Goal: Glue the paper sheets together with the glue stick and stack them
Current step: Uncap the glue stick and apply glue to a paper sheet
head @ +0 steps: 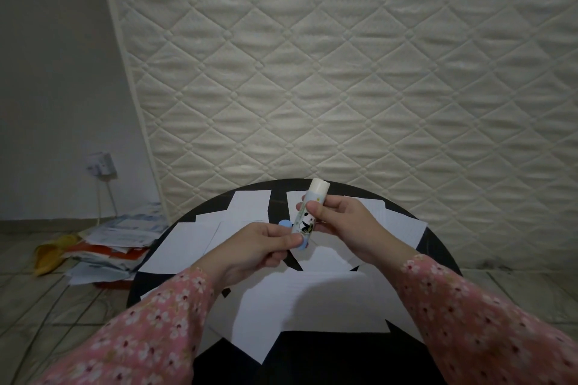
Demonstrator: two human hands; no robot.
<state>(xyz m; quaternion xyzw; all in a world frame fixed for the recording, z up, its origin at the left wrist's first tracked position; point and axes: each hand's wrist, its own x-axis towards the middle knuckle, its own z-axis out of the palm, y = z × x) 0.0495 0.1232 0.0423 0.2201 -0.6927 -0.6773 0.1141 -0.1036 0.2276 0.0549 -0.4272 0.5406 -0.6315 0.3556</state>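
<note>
Glue stick (308, 211) is up in the air over the round dark surface (438, 247), tilted, white tip on top. My right hand (350, 225) has its fingers wrapped around the tube. My left hand (259, 245) pinches its blue bottom end. White paper sheets (312, 300) lie spread out below.

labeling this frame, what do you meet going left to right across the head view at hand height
pile of papers on the floor → left hand → glue stick → right hand → paper sheet at the table's right edge
</note>
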